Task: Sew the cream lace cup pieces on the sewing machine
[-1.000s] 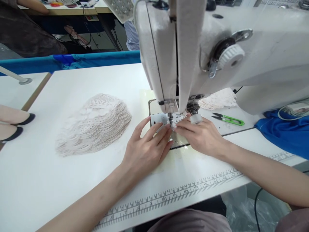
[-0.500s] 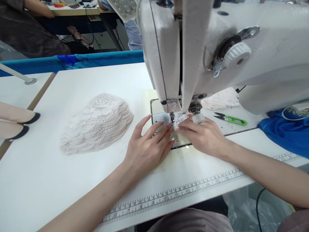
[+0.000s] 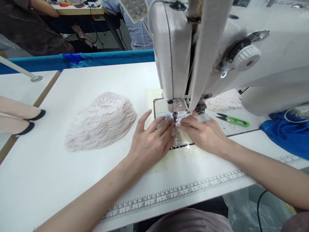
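Note:
A white sewing machine [image 3: 217, 48] fills the upper right. Under its presser foot [image 3: 175, 120] lies a small piece of pale lace [image 3: 184, 115]. My left hand [image 3: 151, 141] rests flat on the needle plate just left of the foot, fingers stretched out and pressing on the lace. My right hand [image 3: 205, 133] lies flat on the right of the foot, fingertips on the same lace piece. Both hands flank the needle closely.
A stack of pale lace pieces [image 3: 101, 120] sits on the white table [image 3: 60, 180] to the left. More lace [image 3: 224, 100] lies behind the machine arm. Green thread snips [image 3: 233, 120] lie right of the foot. Blue cloth [image 3: 287, 135] is at far right. A printed ruler [image 3: 181, 191] runs along the front edge.
The view has shifted, so everything sits a little further right. Both hands have slid slightly towards the presser foot with the lace piece; fingers stay flat.

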The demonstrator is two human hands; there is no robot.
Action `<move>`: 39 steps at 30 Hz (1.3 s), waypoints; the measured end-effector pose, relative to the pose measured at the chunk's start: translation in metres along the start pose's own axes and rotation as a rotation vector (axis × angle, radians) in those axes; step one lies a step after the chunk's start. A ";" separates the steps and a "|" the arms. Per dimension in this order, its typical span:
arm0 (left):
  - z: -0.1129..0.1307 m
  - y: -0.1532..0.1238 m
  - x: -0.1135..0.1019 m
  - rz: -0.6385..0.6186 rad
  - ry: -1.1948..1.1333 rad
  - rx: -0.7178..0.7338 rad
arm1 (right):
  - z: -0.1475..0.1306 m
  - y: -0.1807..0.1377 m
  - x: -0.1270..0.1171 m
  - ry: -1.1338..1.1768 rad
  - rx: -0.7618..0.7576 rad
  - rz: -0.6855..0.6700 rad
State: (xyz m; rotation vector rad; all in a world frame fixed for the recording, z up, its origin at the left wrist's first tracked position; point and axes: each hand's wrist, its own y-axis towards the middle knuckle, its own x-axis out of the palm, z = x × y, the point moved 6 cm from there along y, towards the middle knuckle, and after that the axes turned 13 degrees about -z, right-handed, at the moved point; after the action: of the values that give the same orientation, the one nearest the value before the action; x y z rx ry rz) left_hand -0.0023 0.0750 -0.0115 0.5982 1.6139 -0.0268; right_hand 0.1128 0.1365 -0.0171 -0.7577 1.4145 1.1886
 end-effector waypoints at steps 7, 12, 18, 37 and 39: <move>-0.001 0.000 0.001 -0.014 0.001 -0.015 | -0.001 -0.002 0.002 0.006 0.002 0.002; -0.004 0.001 0.002 -0.032 -0.031 -0.041 | -0.001 -0.001 0.003 -0.009 0.013 -0.007; -0.010 0.002 0.005 -0.044 -0.089 -0.097 | -0.001 0.001 0.001 -0.037 0.026 -0.013; -0.017 0.002 0.008 -0.069 -0.177 -0.130 | 0.012 0.002 0.003 -0.054 0.088 -0.014; -0.017 0.002 0.006 -0.043 -0.166 -0.128 | 0.012 0.002 0.003 -0.079 0.063 -0.004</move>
State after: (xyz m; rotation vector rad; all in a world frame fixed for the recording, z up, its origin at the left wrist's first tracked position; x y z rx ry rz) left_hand -0.0175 0.0850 -0.0142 0.4507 1.4554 -0.0049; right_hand 0.1141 0.1490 -0.0182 -0.6628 1.3781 1.1528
